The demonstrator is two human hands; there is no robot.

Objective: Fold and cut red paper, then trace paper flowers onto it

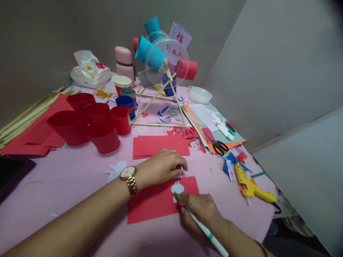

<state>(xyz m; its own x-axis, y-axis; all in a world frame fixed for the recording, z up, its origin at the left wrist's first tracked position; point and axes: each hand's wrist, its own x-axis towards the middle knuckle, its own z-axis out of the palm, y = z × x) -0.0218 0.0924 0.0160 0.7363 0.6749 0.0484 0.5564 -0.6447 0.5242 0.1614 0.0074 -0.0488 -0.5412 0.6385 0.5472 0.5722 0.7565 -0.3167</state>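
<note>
A sheet of red paper (pixel 167 207) lies on the table in front of me, with a faint drawn outline on its left half. On its right half is a small white paper cut-out (pixel 177 188) with rounded lobes. My right hand (pixel 197 210) grips a white marker pen (pixel 206 232) with a green tip, which touches or nearly touches the cut-out's edge. My left hand (pixel 166 165), a gold watch (pixel 129 176) on its wrist, rests across the sheet's upper edge. Its fingers are loosely bent and apart, with nothing seen in them; some fingertips are hidden.
More red paper strips (pixel 158 144) lie beyond my left hand. Red paper cups (pixel 103 135) stand at left. A stick-framed wheel (pixel 167 62) with cups rises at the back. Scissors (pixel 219 147), markers (pixel 225 128) and a yellow glue gun (pixel 249 185) are at right.
</note>
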